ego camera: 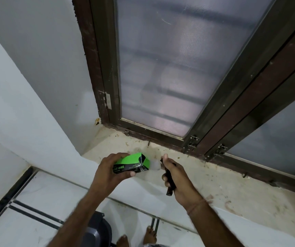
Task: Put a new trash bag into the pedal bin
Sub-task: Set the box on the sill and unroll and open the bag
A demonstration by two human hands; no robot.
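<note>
Green box (135, 160) (left hand (111, 170)), black roll (170, 190)

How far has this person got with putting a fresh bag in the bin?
Early on. Done: the green box of bags is open at one end. In hand: the left hand grips the box above the window ledge while the right hand holds a dark rolled bag just outside it. Left: unrolling that bag and fitting it into the grey bin on the floor below.

A frosted window (161, 77) in a dark brown frame (105, 68) — stained sill (214, 179) below, white wall (36, 68) left.
</note>
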